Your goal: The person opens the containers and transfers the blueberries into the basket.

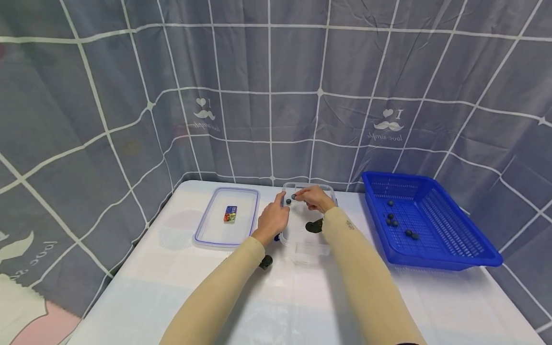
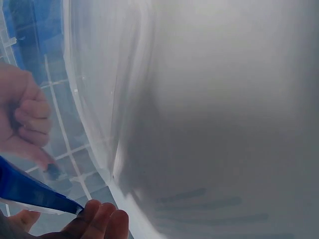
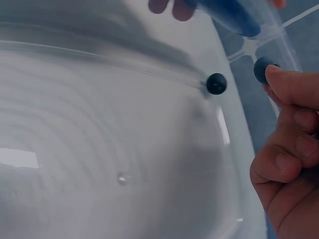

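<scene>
A clear plastic box (image 1: 298, 235) stands in the middle of the table. My left hand (image 1: 274, 218) grips its left wall, thumb near the rim, fingertips (image 2: 115, 224) outside by a blue latch (image 2: 37, 191). Over the far left corner, my right hand (image 1: 314, 197) pinches a small dark-blue round fruit like a blueberry (image 3: 262, 69) between thumb and index finger; the other fingers are curled. Another blueberry (image 3: 216, 83) lies inside the box in that corner, also visible in the head view.
To the right, a blue plastic basket (image 1: 440, 261) has several dark blueberries (image 1: 390, 222) on its bottom. A clear lid (image 1: 211, 235) with a blue seal lies flat on the left, bearing a small colourful label (image 1: 230, 214). Behind the white table (image 1: 181, 287) hangs a grey checked curtain (image 1: 297, 115).
</scene>
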Available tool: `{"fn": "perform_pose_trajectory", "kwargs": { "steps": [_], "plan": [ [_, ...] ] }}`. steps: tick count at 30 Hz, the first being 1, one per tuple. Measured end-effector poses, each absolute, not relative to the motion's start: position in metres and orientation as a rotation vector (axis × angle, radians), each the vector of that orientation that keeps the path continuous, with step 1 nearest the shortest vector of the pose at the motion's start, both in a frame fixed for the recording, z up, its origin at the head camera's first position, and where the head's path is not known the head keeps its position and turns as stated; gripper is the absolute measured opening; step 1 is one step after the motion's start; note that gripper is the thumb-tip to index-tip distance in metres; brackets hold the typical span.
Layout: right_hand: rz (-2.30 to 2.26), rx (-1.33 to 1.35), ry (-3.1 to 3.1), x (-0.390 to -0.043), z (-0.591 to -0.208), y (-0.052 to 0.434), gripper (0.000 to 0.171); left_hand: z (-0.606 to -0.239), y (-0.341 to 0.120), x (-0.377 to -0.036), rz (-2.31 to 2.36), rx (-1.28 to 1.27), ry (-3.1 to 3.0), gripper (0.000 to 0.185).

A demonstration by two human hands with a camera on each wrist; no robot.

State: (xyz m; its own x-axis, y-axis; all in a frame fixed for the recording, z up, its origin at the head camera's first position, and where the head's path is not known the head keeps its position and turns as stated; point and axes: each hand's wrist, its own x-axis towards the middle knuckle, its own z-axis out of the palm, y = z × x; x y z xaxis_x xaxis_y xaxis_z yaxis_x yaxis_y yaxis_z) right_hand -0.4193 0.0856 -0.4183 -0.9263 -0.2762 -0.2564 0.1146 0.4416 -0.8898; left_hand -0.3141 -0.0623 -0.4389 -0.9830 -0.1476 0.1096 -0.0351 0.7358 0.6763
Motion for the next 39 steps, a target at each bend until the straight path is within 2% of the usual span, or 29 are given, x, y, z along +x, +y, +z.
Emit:
{"fn": "perform_pose_trajectory", "kwargs": {
  "steps": [11, 18, 39],
  "plan": [
    [-1.431, -0.266, 2.376, -0.416, -0.385, 0.111, 0.036, -0.441, -0.062, -0.312, -1.089, 0.150, -2.779, 0.054],
    [-1.400, -0.356, 2.403, -0.412, -0.361, 0.139, 0.043, -0.440, -0.063, -0.311, -1.097, 0.125, -2.767, 0.054],
    [-1.234, -0.291, 2.507, -0.410, -0.326, 0.254, 0.051, -0.441, -0.064, -0.313, -1.125, 0.107, -2.748, 0.055]
  ]
}}
